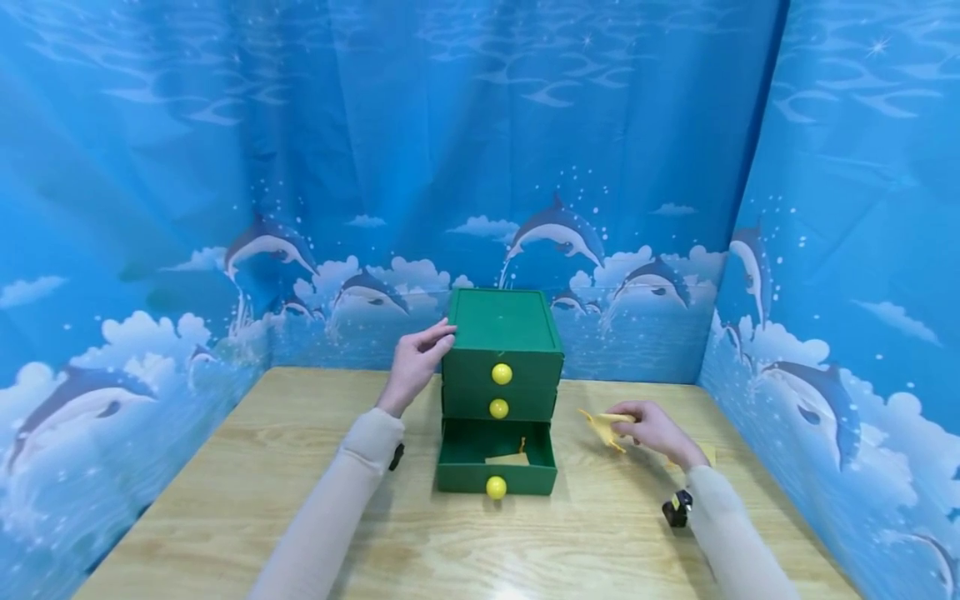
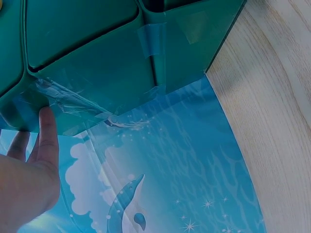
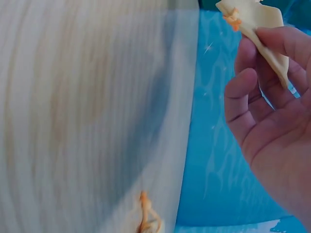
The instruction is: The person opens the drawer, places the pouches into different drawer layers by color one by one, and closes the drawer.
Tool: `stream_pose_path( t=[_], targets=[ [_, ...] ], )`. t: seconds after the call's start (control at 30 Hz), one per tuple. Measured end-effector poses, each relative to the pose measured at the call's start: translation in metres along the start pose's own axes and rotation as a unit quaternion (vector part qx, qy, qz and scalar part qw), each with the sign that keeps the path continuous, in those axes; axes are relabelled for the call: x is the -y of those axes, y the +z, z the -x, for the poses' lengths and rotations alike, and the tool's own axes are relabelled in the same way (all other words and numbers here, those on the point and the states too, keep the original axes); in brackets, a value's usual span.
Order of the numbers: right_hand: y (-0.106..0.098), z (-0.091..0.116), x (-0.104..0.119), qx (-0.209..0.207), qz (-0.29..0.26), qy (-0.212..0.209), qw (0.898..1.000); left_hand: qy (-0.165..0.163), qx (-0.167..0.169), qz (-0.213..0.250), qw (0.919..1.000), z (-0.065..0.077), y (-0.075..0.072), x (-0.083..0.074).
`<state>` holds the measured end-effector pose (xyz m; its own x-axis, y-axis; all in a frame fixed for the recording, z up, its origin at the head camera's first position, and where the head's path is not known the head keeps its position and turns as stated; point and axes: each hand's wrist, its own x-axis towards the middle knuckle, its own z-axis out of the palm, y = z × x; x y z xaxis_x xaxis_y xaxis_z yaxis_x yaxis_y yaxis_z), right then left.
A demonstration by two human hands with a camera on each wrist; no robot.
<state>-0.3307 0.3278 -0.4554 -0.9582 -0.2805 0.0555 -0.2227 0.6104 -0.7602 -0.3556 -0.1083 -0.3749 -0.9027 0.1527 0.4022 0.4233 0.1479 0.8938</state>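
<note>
A green drawer cabinet with yellow round knobs stands on the table. Its bottom drawer is pulled out and holds a flat yellow pouch with an orange cord. At the cabinet's upper left edge, my left hand rests its fingers on the side; the left wrist view shows those fingers extended against the green wall. To the right of the cabinet, my right hand pinches a small pale yellow drawstring pouch between thumb and fingers, above the table. Orange cord shows at the pouch's edge.
Another yellow pouch lies on the wooden table, partly behind my right wrist; its orange cord shows in the right wrist view. The two upper drawers are closed. A blue dolphin-print curtain hangs behind and beside the table.
</note>
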Motion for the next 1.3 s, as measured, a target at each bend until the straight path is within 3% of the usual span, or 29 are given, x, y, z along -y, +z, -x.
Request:
stream_pose_path(
  t=[0.17, 0.43, 0.77, 1.0, 1.3],
  targets=[
    [0.005, -0.001, 0.011, 0.006, -0.020, -0.013, 1.000, 0.011, -0.004, -0.002, 0.9999, 0.002, 0.000, 0.002],
    [0.014, -0.003, 0.029, 0.010, -0.031, 0.002, 0.999, 0.014, -0.005, -0.003, 0.9999, 0.002, 0.000, 0.002],
    [0.021, -0.007, 0.047, 0.027, -0.039, -0.046, 0.998, 0.013, -0.008, -0.008, 0.9999, 0.001, -0.003, 0.001],
    [0.026, -0.004, 0.064, 0.049, -0.065, -0.059, 0.995, 0.010, -0.003, -0.010, 0.9999, 0.000, -0.005, 0.003],
    [0.036, -0.004, 0.070, 0.058, -0.069, -0.067, 0.994, 0.010, 0.004, -0.007, 0.9999, 0.000, -0.002, 0.001]
  ],
)
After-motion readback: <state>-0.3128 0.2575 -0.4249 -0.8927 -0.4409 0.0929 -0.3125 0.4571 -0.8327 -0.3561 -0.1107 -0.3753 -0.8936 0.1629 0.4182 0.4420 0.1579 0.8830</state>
